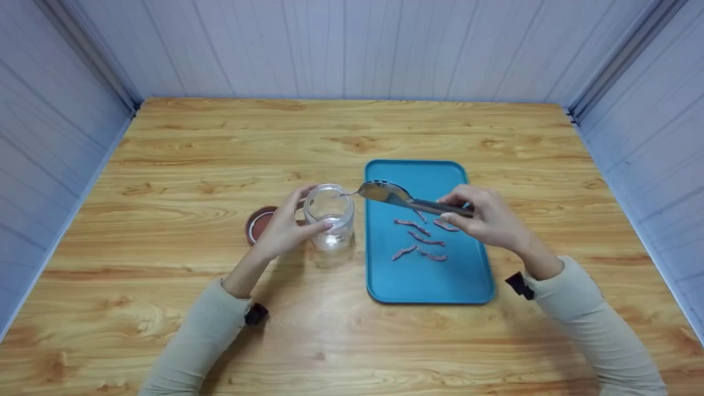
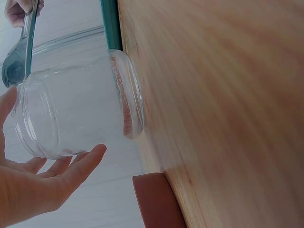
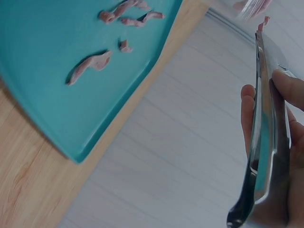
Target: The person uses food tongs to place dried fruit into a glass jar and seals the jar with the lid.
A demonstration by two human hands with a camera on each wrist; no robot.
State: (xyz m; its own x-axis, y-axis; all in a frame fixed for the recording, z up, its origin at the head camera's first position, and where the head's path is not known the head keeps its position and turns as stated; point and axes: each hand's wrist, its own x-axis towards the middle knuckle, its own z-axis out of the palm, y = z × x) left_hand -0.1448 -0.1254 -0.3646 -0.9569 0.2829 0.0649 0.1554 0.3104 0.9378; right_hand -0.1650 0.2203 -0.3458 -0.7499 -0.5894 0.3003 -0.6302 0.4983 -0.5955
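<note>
My left hand [image 1: 290, 223] holds a clear jar [image 1: 331, 212] that stands upright on the table, thumb on one side and fingers on the other. Reddish-brown material shows along the jar's bottom [image 2: 121, 95] in the left wrist view. My right hand [image 1: 484, 215] grips metal tongs [image 1: 388, 193], which reach across the blue tray toward the jar. From their closed tip a thin pinkish strip [image 1: 347, 194] sticks out over the jar's mouth. Several similar strips [image 1: 426, 238] lie on the blue tray [image 1: 429, 283] under my right hand.
A brown-red lid [image 1: 257, 224] lies on the wooden table [image 1: 319, 341], left of the jar and partly behind my left hand. Pale panel walls [image 1: 352, 49] border the table at the back and both sides.
</note>
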